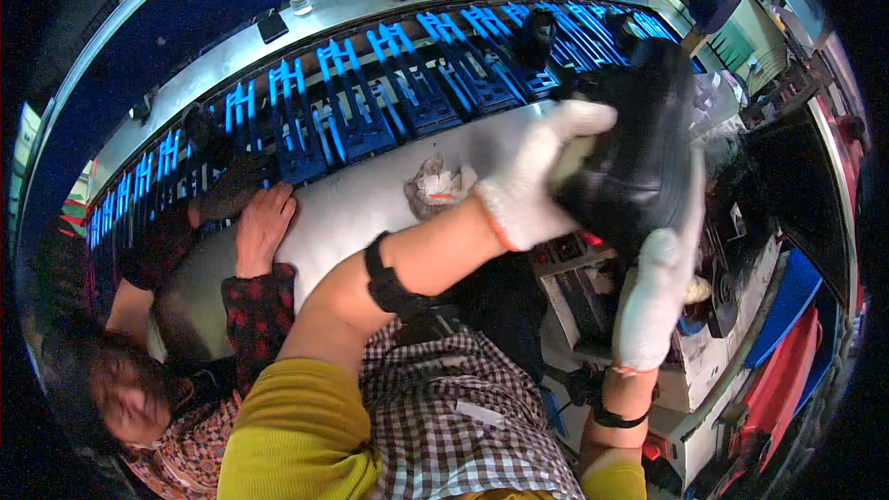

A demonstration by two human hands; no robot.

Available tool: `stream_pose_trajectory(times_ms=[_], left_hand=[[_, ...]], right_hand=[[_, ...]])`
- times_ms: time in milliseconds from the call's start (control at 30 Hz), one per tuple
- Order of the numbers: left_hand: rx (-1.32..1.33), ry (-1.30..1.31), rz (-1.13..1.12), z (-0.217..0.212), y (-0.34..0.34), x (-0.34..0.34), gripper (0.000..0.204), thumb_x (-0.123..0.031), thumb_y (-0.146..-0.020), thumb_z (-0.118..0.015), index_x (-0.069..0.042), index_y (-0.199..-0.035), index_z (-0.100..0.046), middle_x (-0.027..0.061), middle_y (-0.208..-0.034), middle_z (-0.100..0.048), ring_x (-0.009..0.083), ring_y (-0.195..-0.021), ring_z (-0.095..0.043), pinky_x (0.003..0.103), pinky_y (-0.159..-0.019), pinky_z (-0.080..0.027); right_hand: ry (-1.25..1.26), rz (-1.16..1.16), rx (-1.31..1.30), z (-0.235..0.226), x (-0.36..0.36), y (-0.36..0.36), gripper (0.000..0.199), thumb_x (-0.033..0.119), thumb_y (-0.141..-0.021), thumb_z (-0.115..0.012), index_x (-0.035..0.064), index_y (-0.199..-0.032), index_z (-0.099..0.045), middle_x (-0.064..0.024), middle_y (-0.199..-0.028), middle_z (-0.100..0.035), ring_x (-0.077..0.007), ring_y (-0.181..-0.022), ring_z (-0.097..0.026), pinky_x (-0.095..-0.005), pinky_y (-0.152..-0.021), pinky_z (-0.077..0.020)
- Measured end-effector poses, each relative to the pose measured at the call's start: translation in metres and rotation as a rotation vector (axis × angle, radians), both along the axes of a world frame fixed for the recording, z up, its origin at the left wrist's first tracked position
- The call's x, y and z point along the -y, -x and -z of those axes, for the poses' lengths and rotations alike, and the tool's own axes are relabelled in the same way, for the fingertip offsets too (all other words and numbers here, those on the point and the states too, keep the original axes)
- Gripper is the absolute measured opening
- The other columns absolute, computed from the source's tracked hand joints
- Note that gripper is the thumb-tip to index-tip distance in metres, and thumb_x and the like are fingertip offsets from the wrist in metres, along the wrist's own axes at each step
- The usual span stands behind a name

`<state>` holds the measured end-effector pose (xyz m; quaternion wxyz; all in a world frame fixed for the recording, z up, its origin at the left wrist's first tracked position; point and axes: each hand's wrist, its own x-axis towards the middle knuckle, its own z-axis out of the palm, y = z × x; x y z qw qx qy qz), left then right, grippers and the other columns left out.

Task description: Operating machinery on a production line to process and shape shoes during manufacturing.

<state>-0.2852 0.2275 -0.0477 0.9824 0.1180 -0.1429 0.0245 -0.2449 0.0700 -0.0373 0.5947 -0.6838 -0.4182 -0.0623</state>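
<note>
I hold a black leather boot point(639, 148) up at the right of centre, with its outline smeared by motion. My left hand point(532, 176), in a white glove, grips it from the left side, and the thumb lies across the dark leather. From below and right, my right hand point(653, 292), also gloved in white, is closed on the boot's lower right edge; its fingers are partly hidden. Behind the boot runs a conveyor of slatted racks point(338, 60) under blue light. A dark shoe-like thing point(535, 37) stands on these racks.
To my left, a co-worker's bare hand point(264, 222) rests on the pale bench point(343, 213). A crumpled clear bag point(433, 187) lies on that bench. A phone-like black slab point(271, 26) is on the far ledge. At right stand a machine point(732, 250) and blue point(785, 306) and red point(787, 380) panels.
</note>
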Motion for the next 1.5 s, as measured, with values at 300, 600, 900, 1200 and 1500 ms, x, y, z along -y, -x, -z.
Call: stream_pose_trajectory(times_ms=[300, 600, 900, 1200, 1500], left_hand=[[-0.572, -0.646, -0.619, 0.058, -0.057, -0.164, 0.02, -0.022, -0.092, -0.062, -0.003, -0.097, -0.066, 0.0094, -0.09, -0.072, 0.0201, -0.083, -0.073, 0.036, -0.081, -0.06], [-0.849, -1.448, -1.041, 0.14, -0.191, -0.318, 0.082, -0.03, -0.083, -0.076, 0.004, -0.149, -0.04, 0.0259, -0.139, -0.057, 0.0389, -0.128, -0.056, 0.044, -0.11, -0.044], [-0.639, -2.251, -0.697, 0.14, -0.134, -0.301, 0.059, -0.044, -0.096, -0.054, 0.002, -0.131, -0.063, 0.0254, -0.137, -0.063, 0.0404, -0.13, -0.057, 0.039, -0.11, -0.044], [-0.804, -2.096, -0.352, 0.071, 0.105, -0.133, 0.052, -0.027, -0.085, -0.073, 0.0, -0.129, -0.065, 0.0164, -0.125, -0.064, 0.0286, -0.119, -0.06, 0.037, -0.108, -0.046], [-0.993, -1.98, -0.617, 0.113, 0.126, -0.089, 0.05, -0.01, -0.087, -0.066, -0.006, -0.136, -0.061, 0.0168, -0.131, -0.066, 0.0322, -0.122, -0.063, 0.039, -0.104, -0.049]], right_hand=[[0.31, -0.257, -0.034, 0.093, 0.05, 0.02, 0.056, 0.024, -0.093, -0.065, -0.0049, -0.139, -0.056, -0.0259, -0.14, -0.057, -0.0437, -0.133, -0.052, -0.0499, -0.116, -0.0373], [0.428, -0.08, -0.415, 0.165, 0.063, 0.025, 0.052, 0.01, -0.087, -0.065, -0.0053, -0.136, -0.058, -0.0235, -0.122, -0.064, -0.0393, -0.112, -0.062, -0.0428, -0.104, -0.0469], [0.379, -0.088, -0.438, 0.17, 0.049, 0.011, 0.043, 0.003, -0.088, -0.061, -0.005, -0.13, -0.063, -0.0198, -0.117, -0.069, -0.0321, -0.109, -0.066, -0.0379, -0.101, -0.0491], [0.375, -0.064, -0.456, 0.184, 0.076, 0.021, 0.032, 0.002, -0.093, -0.059, -0.0043, -0.123, -0.067, -0.0186, -0.116, -0.071, -0.0307, -0.106, -0.067, -0.037, -0.098, -0.0504], [0.33, -0.182, -0.52, 0.199, 0.078, 0.04, 0.032, 0.004, -0.098, -0.057, -0.0051, -0.128, -0.064, -0.0155, -0.116, -0.07, -0.0228, -0.103, -0.066, -0.0327, -0.095, -0.0516]])
